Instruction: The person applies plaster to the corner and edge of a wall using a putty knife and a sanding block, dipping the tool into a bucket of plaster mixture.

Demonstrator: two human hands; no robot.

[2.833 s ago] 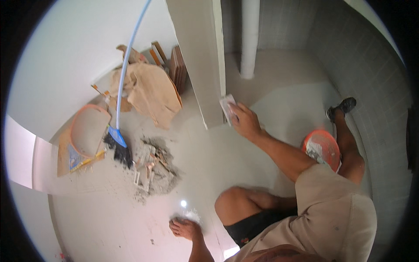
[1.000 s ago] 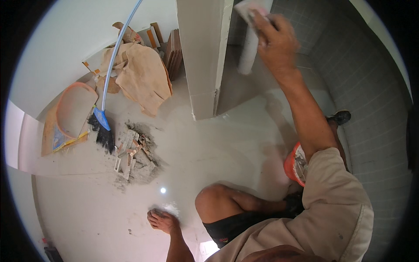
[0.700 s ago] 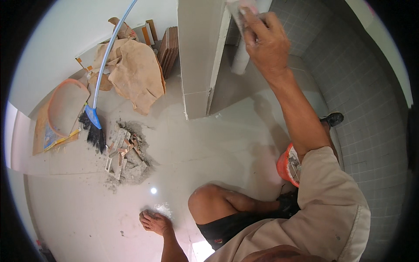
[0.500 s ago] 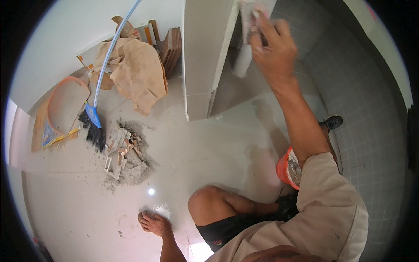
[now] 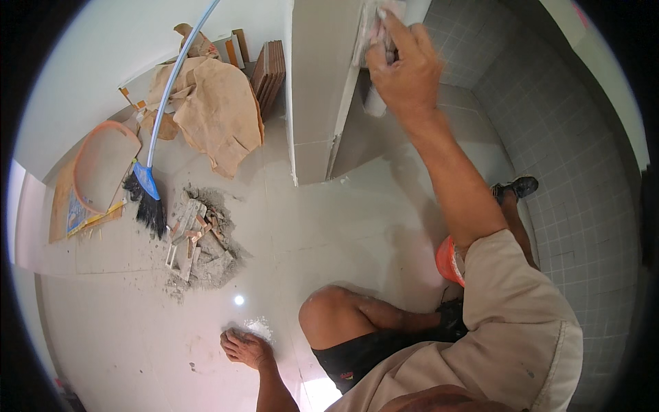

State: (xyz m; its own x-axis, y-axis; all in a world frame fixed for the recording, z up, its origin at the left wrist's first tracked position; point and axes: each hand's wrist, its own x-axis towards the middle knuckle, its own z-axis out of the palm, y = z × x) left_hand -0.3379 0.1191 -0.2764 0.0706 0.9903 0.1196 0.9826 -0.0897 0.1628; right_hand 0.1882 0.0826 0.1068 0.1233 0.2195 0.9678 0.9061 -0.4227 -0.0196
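High up at the edge of a grey wall end [image 5: 322,82], my right hand [image 5: 412,69] pinches a flat, whitish rectangular pad [image 5: 376,34] with pinkish smears. The pad lies against the wall's corner, partly covered by my fingers; I cannot tell its exact kind. A white tube-like thing [image 5: 375,103] shows behind the wall edge, just below that hand. My left hand [image 5: 246,348] rests on the floor tiles beside a bright speckled white patch [image 5: 259,328]. Its fingers are spread and hold nothing that I can see.
Rubble and broken tile [image 5: 199,240] lie on the floor at left, next to a broom [image 5: 146,182]. Behind are brown paper [image 5: 216,113], stacked tiles [image 5: 270,75] and an orange hoop-shaped rim [image 5: 84,154]. A red bucket [image 5: 447,261] stands by my right arm.
My right hand has moved left with the pad, onto the wall's edge. My right forearm now covers more of the bucket. The left hand stays nearly in place.
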